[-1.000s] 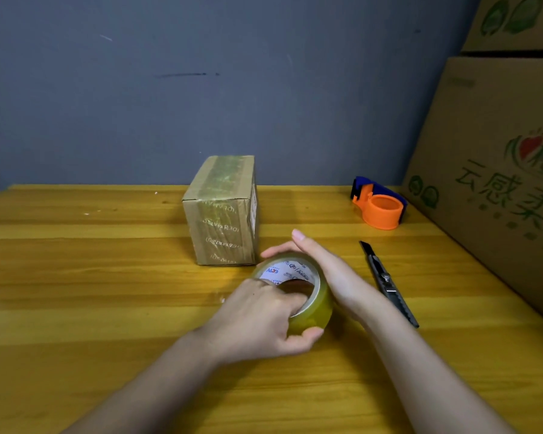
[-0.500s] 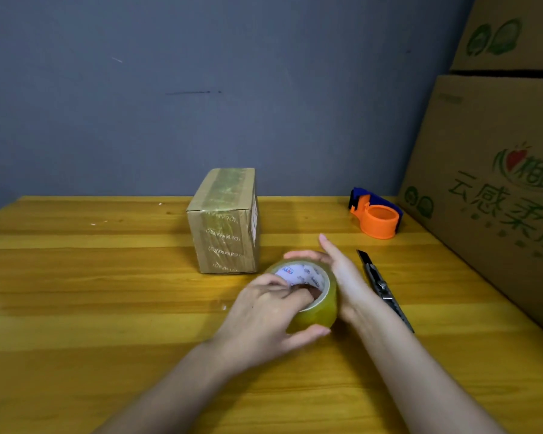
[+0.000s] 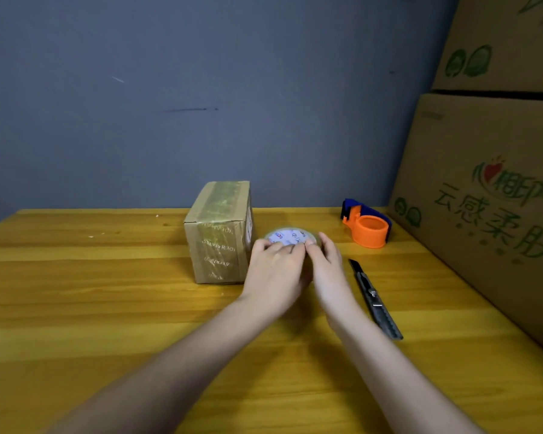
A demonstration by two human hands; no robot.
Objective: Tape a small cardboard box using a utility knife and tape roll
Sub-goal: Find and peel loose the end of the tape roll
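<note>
A small cardboard box (image 3: 219, 233), wrapped in clear tape, stands on the wooden table (image 3: 76, 292). Just right of it is a roll of clear tape (image 3: 290, 237) with a white printed core. Both hands hold the roll: my left hand (image 3: 276, 274) covers its near left side, and my right hand (image 3: 326, 264) wraps its right side. Most of the roll is hidden behind my fingers. A black utility knife (image 3: 373, 299) lies on the table to the right of my right wrist, its tip pointing away from me.
An orange and blue tape dispenser (image 3: 366, 228) sits at the back right of the table. Large printed cardboard cartons (image 3: 489, 195) are stacked along the right edge. A grey wall (image 3: 201, 89) runs behind the table.
Both hands have carried the tape roll away from me, up beside the small box. My left hand now covers more of the roll.
</note>
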